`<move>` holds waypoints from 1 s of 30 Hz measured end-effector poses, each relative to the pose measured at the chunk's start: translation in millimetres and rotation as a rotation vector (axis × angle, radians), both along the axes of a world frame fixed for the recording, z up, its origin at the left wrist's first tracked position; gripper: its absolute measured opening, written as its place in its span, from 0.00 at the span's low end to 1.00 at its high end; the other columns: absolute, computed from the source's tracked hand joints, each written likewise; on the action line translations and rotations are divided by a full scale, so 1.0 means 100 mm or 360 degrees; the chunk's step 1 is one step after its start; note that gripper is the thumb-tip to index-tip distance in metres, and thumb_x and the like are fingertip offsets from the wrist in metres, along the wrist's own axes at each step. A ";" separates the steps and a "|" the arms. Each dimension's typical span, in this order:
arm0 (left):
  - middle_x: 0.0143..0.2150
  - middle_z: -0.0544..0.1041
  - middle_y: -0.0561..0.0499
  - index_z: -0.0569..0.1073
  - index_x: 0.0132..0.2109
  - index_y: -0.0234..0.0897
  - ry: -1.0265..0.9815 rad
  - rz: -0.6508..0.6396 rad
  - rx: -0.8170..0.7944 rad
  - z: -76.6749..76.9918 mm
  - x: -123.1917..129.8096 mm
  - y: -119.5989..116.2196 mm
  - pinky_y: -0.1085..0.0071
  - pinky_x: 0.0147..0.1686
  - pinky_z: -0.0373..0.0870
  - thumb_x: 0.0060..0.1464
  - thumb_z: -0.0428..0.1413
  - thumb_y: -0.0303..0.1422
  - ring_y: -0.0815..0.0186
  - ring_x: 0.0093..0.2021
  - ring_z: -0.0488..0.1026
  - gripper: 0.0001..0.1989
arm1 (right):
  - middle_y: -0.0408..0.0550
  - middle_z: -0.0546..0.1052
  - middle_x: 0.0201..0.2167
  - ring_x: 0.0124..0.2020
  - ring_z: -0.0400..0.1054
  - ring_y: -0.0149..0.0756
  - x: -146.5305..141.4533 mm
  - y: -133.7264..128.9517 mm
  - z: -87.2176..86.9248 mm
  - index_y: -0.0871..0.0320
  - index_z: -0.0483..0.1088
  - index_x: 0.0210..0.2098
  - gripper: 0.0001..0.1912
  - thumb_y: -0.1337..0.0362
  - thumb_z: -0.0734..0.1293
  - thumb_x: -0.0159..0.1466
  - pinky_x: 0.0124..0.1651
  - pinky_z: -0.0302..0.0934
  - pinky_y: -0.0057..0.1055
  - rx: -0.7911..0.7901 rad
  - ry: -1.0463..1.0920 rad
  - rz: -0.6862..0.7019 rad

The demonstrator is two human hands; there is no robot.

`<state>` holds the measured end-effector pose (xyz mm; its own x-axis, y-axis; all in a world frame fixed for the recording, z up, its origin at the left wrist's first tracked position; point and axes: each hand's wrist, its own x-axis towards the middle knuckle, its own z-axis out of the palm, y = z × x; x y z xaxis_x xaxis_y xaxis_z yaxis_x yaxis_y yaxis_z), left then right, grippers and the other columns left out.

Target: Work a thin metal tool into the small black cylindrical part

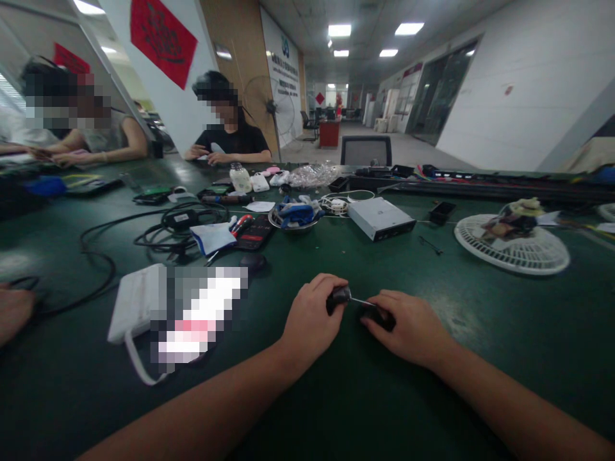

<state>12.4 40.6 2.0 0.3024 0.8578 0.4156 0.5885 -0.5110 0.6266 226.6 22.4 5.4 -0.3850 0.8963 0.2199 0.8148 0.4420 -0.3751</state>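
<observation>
My left hand [314,314] is closed round a small dark rounded piece [341,294]. A thin metal shaft [362,301] runs between that piece and my right hand [408,323]. The fingers of my right hand are curled round the shaft's other end, at something dark that they mostly cover; which end is a handle I cannot tell. Both hands are low over the dark green table [307,410]. To the left of them lies a black computer mouse [253,262].
Left are a white box with a strap [137,301], a blurred bright screen [206,314] and black cables [103,256]. Farther back are a bowl with blue cloth [295,214], an optical drive [382,218] and a white fan grille [512,246]. Another person's hand [14,310] is at the left edge.
</observation>
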 end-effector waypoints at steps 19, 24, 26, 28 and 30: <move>0.49 0.77 0.49 0.75 0.48 0.41 0.0066 -0.0214 -0.0054 -0.01 0.00 0.00 0.61 0.50 0.72 0.53 0.60 0.23 0.60 0.47 0.74 0.16 | 0.48 0.78 0.39 0.36 0.74 0.35 0.10 0.05 -0.03 0.53 0.77 0.44 0.09 0.65 0.69 0.64 0.37 0.69 0.30 0.0079 0.0619 0.0234; 0.49 0.77 0.49 0.75 0.48 0.41 0.0059 -0.0318 -0.0044 0.00 0.01 -0.01 0.61 0.51 0.72 0.54 0.59 0.22 0.61 0.48 0.74 0.15 | 0.48 0.79 0.38 0.36 0.74 0.35 0.10 0.02 -0.03 0.54 0.76 0.42 0.07 0.63 0.69 0.64 0.36 0.69 0.30 0.0118 0.0672 0.0283; 0.49 0.77 0.49 0.75 0.48 0.41 0.0061 -0.0368 -0.0060 0.01 0.01 -0.01 0.61 0.51 0.72 0.54 0.59 0.23 0.61 0.49 0.74 0.15 | 0.47 0.79 0.36 0.33 0.74 0.34 0.10 0.02 -0.04 0.54 0.76 0.42 0.07 0.64 0.69 0.64 0.31 0.68 0.28 0.0086 0.0679 0.0202; 0.49 0.77 0.49 0.75 0.49 0.41 0.0050 -0.0405 -0.0070 0.01 0.01 -0.01 0.62 0.52 0.72 0.54 0.60 0.23 0.61 0.49 0.74 0.16 | 0.46 0.80 0.35 0.31 0.74 0.33 0.10 0.02 -0.06 0.54 0.76 0.42 0.08 0.66 0.70 0.63 0.28 0.67 0.27 0.0056 0.0686 0.0152; 0.49 0.77 0.49 0.75 0.49 0.41 0.0027 -0.0425 -0.0067 0.01 0.00 -0.01 0.62 0.53 0.72 0.53 0.61 0.23 0.62 0.50 0.74 0.16 | 0.46 0.80 0.37 0.35 0.75 0.35 0.10 0.03 -0.07 0.53 0.77 0.41 0.07 0.67 0.69 0.63 0.31 0.69 0.28 0.0087 0.0715 0.0201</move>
